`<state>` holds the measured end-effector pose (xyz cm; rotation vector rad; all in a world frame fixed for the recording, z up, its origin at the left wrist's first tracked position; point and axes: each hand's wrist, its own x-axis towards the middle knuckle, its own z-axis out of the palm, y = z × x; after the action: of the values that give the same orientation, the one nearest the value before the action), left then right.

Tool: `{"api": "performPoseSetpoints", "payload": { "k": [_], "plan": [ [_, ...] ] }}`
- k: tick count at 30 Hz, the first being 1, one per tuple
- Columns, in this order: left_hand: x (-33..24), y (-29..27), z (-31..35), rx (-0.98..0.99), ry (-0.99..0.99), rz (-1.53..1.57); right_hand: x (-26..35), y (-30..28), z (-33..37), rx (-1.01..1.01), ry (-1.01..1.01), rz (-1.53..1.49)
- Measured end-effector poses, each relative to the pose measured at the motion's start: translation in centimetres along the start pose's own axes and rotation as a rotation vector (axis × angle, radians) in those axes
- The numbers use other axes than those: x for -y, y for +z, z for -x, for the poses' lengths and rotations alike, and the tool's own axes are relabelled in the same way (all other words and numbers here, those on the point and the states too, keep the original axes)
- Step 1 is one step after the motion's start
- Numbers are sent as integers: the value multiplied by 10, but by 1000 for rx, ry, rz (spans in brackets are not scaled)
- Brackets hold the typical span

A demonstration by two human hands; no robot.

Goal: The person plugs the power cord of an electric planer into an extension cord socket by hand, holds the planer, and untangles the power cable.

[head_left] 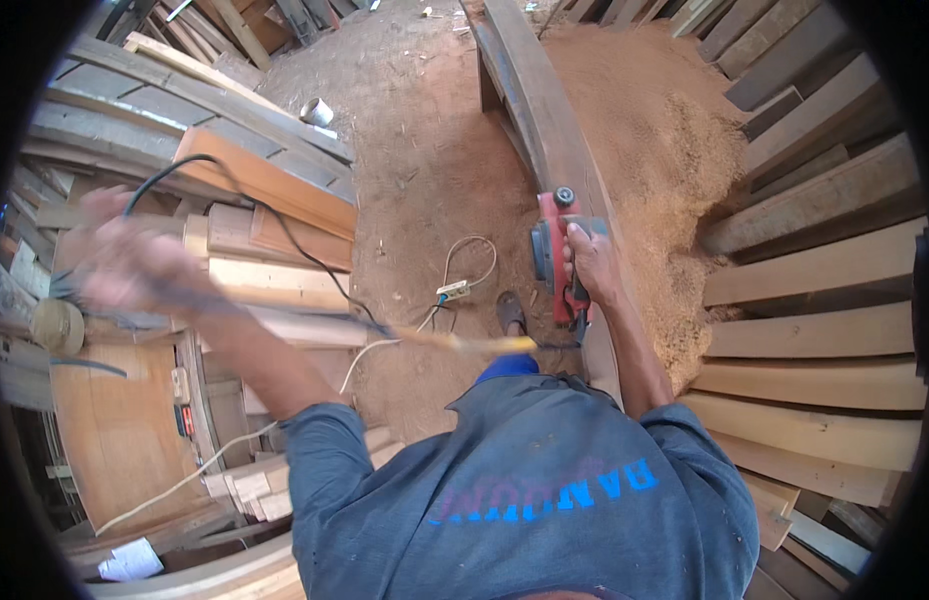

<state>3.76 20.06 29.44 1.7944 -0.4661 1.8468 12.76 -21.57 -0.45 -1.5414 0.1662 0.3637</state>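
My right hand [596, 268] is wrapped round the handle of a red and black electric planer [558, 262]. The planer rests at the near end of a long wooden beam [544, 95] that runs away from me. Out to the left, above stacked boards, my left hand [134, 262] is raised and smeared by motion. A dark power cord [294, 232] loops out from this hand, and a blurred stretch of cord runs back along my forearm toward the planer. The fingers seem closed on the cord, though their detail is lost. Part of the cord near the planer looks yellow.
A power strip [452, 291] with a pale cable lies on the dirt floor by my sandalled foot [511, 312]. Shavings [674, 290] pile up right of the beam. Boards line the left side, and planks [814, 345] the right. A cylindrical container [316, 112] lies far left.
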Motion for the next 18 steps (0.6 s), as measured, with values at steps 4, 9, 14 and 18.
{"api": "performPoseSetpoints", "payload": {
  "k": [4, 9, 14, 18],
  "plan": [
    [-3, 19, -23, -212, 221, -2, 39, 1, -70, 124, -107, 339],
    [118, 54, 169, 513, -367, -249, 34, -6, -109, 138, -193, 399],
    [84, 11, 427, 1132, -946, -342, -8, -35, -65, 40, 11, 207],
    [8, -141, 602, 1303, -1323, -468, -15, -35, -10, 140, 133, 182]
  ]
}}
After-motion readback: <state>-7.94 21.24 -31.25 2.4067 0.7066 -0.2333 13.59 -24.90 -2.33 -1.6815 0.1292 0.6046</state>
